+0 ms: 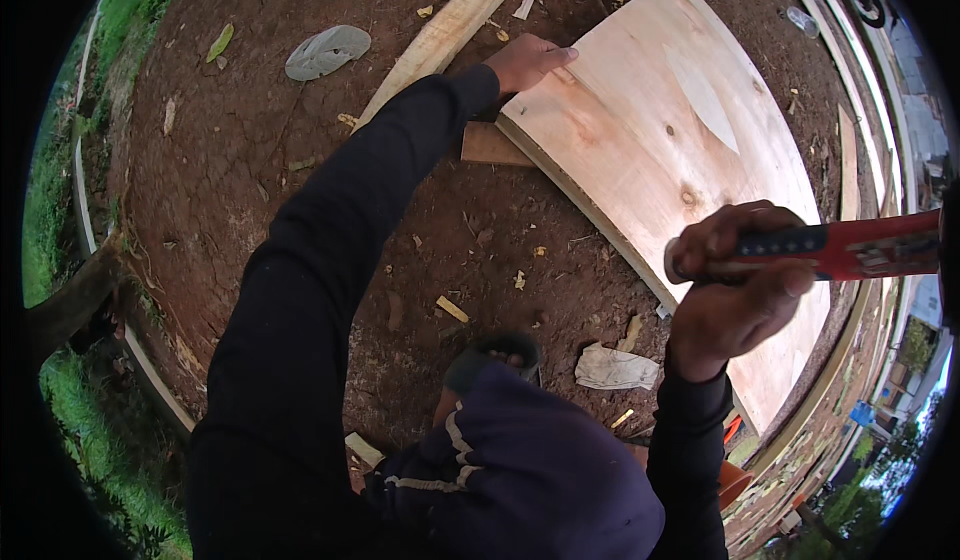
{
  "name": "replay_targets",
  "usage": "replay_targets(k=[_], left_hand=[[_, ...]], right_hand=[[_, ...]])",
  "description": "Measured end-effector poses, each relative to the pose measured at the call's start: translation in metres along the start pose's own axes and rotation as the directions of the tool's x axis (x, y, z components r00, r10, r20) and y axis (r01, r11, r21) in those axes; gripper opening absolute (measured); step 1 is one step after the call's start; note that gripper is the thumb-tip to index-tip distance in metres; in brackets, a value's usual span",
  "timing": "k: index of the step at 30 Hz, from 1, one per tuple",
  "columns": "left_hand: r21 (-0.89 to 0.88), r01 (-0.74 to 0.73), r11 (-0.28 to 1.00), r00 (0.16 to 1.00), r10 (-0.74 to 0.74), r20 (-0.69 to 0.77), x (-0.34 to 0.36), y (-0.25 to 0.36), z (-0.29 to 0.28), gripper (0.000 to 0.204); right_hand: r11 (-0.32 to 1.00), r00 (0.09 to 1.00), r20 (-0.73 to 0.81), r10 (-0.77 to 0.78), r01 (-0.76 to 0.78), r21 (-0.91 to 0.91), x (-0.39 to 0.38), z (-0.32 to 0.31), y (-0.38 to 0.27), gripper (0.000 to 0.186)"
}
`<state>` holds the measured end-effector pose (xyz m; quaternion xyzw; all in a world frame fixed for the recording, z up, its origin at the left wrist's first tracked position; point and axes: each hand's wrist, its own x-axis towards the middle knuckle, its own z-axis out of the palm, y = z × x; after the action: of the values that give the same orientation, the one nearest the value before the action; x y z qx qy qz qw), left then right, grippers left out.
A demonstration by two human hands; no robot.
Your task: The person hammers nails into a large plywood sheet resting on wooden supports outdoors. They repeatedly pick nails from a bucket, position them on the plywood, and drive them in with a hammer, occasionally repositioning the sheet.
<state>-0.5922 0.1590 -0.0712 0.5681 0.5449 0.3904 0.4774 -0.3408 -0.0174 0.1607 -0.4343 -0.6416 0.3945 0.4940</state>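
A pale plywood panel point(640, 130) with knots lies raised off the ground on the right, timber showing along its near left edge. At its far left corner my left hand point(530, 63) is closed on the edge, thumb on top and fingers partly hidden. Close to that corner a small nail point(522, 110) seems to stick out of the panel. Above the panel's near part, my right hand point(735, 295) is wrapped round the red and blue handle of a hammer point(870, 248). Its head is at the dark right rim and cannot be made out.
A long wooden board point(445, 35) lies beyond my left arm. A short wood piece point(495, 146) pokes out under the panel. My knee and foot point(505, 350) are near the panel. Dry leaves point(328, 52) and wood scraps point(452, 308) dot the brown soil; long planks run along the right.
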Motion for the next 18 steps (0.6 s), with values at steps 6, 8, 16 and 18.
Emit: replay_targets(k=[6,8,16,18], left_hand=[[0.07,-0.196,0.978,0.974,0.203,-0.103,-0.007,-0.015,0.01,0.066],[0.052,-0.131,0.99,0.989,0.134,-0.065,-0.011,-0.019,0.003,0.064],[0.007,-0.303,0.953,0.95,0.303,-0.073,-0.008,0.009,0.005,0.062],[0.112,-0.173,0.979,0.961,0.193,-0.2,-0.013,-0.008,-0.002,0.06]], right_hand=[[0.797,0.906,0.334,0.26,-0.006,-0.604,-0.03,-0.013,0.06,0.029],[0.889,0.963,0.18,0.202,-0.103,-0.446,-0.013,-0.01,0.022,0.037],[0.732,0.845,0.446,0.295,0.1,-0.674,-0.053,-0.008,0.096,0.032],[0.805,0.868,0.427,0.256,0.053,-0.591,-0.053,0.003,0.086,0.028]])
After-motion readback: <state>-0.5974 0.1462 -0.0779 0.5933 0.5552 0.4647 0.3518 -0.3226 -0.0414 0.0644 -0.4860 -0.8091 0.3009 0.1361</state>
